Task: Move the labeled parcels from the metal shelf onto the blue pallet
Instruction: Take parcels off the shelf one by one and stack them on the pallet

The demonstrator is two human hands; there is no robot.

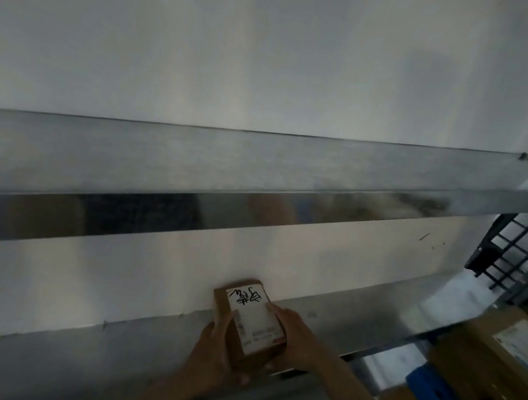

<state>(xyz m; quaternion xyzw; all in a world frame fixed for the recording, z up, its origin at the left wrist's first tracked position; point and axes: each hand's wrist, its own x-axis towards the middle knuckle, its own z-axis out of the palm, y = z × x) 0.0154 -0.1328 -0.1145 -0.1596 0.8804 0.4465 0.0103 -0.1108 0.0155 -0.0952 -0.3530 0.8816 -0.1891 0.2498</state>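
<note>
A small, flat, rectangular parcel (249,322) of brown cardboard sits low in the centre of the frame. Its top is almost covered by a smooth white label (256,315) bearing a black scrawl and blurred print. It lies between both hands above the lower tier of the metal shelf (356,327), a dull brushed sheet with a glossy front lip. I cannot tell whether it rests there or is lifted.

The left hand (214,350) curls round the parcel's left edge. The right hand (292,336) grips the right edge, fingertips pressed together on the label's margin.

At lower right, the blue pallet (432,386) carries larger labelled cardboard boxes (486,353), with a black wire grid (522,251) above them.
</note>
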